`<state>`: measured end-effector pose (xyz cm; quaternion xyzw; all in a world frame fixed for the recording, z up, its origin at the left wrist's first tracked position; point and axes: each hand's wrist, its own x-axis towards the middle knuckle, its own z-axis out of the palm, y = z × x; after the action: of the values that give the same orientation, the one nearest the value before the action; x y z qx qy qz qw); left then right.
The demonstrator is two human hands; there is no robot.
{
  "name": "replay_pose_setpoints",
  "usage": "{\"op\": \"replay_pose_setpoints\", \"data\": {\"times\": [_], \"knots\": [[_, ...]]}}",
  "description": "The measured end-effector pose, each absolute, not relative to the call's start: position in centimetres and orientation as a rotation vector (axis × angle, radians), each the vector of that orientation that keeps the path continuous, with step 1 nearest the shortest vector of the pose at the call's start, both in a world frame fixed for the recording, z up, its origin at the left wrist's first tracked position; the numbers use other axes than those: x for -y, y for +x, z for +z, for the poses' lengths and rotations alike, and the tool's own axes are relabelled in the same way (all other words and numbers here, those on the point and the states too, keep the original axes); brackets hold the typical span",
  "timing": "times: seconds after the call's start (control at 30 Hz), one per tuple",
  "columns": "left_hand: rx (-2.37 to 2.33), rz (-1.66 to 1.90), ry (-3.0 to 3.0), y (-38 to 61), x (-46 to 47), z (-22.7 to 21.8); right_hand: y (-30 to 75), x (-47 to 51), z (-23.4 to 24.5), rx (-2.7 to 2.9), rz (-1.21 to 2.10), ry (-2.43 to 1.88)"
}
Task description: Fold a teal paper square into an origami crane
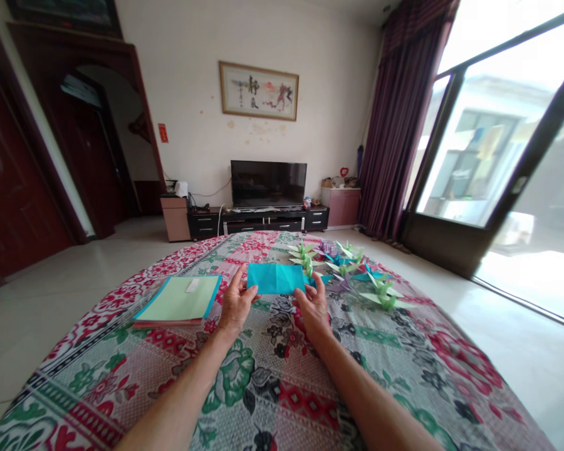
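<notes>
A folded rectangle of teal paper (276, 278) lies over the middle of a round table covered by a floral cloth (272, 376). My left hand (235, 303) pinches its left edge with thumb and fingers. My right hand (313, 307) grips its lower right corner. Both hands are closed on the paper. A stack of coloured paper sheets (181, 299), light green on top, sits to the left of my left hand. Several folded paper cranes (345, 266) in green, purple and blue stand beyond and to the right of the teal sheet.
Past the table are a tiled floor, a television (268, 183) on a low dark cabinet, and a framed picture (258, 91) on the wall. Dark wooden doors stand at the left; a large glass door (507, 156) with purple curtains is at the right.
</notes>
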<state>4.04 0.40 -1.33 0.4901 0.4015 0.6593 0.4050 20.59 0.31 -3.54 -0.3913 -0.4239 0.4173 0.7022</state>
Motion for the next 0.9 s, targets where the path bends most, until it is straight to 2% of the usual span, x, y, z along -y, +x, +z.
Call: {"op": "replay_pose_setpoints", "data": {"times": [0.4,0.9], "knots": [[-1.050,1.642,1.348,3.6,-1.0,-2.6,21.0,-1.0,-4.2,1.111,0.682,-0.999],[-1.040,1.564,1.362,3.2,-1.7,-3.6,21.8,-1.0,-3.3,0.985,0.824,-0.936]]}}
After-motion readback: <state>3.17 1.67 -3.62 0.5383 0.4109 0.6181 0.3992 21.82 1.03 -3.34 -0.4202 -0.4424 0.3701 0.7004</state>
